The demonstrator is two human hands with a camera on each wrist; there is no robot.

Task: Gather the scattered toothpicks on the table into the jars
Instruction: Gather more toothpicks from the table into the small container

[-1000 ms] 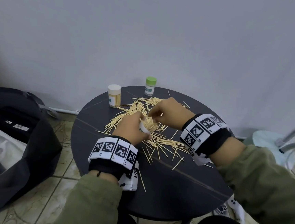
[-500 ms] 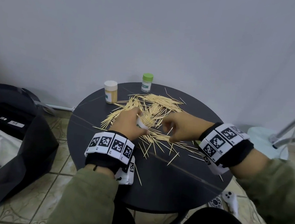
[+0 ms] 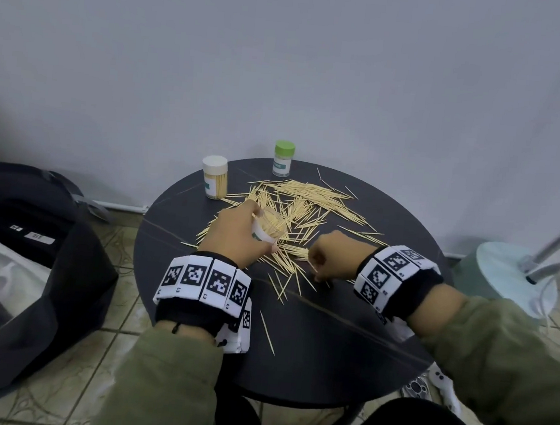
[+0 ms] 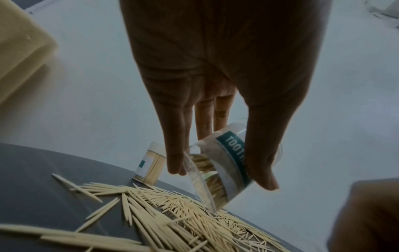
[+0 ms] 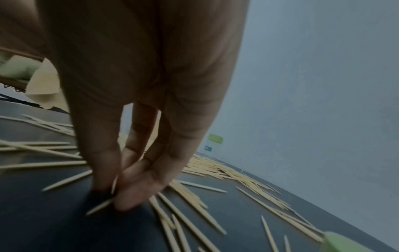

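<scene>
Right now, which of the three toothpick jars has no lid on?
The jar in the left hand: the open toothpick jar, tilted over the pile. The white-lidded jar and the green-lidded jar stand capped at the table's far edge.

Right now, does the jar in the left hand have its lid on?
No, the jar the left hand holds is tilted and open, with toothpicks showing inside its mouth.

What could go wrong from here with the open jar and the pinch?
1. The left hand holds the open jar tilted, mouth down toward the toothpick pile; the toothpicks already inside may slide back out.
2. The right hand pinches toothpicks flat on the table with its fingers; thin sticks could slip or scatter.
3. A stray toothpick near the table edge could get knocked off by a wrist.
</scene>
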